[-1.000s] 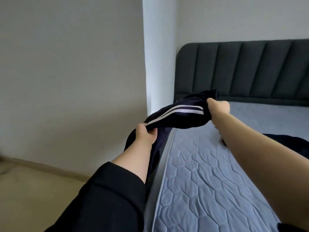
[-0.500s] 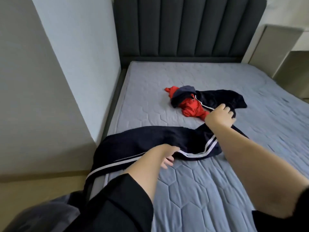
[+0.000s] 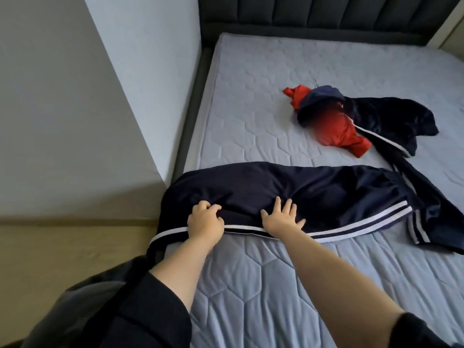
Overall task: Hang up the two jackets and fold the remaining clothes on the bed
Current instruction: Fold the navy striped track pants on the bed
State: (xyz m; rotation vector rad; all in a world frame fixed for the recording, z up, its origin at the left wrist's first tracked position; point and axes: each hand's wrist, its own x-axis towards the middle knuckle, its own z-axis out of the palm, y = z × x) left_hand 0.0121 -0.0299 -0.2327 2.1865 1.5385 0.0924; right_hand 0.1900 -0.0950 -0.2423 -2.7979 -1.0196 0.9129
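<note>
Dark navy track trousers (image 3: 288, 194) with white side stripes lie spread across the bed's near part, one end hanging over the left edge. My left hand (image 3: 204, 219) has its fingers curled into the fabric near the stripe. Flat on the trousers just to the right, my right hand (image 3: 281, 219) presses with its fingers spread. Farther back on the mattress (image 3: 251, 285) lies a crumpled pile: a red garment (image 3: 336, 129) with a navy hood and more dark striped clothing (image 3: 391, 121).
A white wall corner (image 3: 140, 96) juts in at the left, close to the bed's dark frame (image 3: 190, 116). The dark padded headboard (image 3: 313, 13) runs along the back. Wooden floor (image 3: 62, 259) shows at the lower left.
The trousers went from held up in both hands to lying flat on the mattress. My right hand came back from the far end to the middle, and my left hand moved left along the stripe.
</note>
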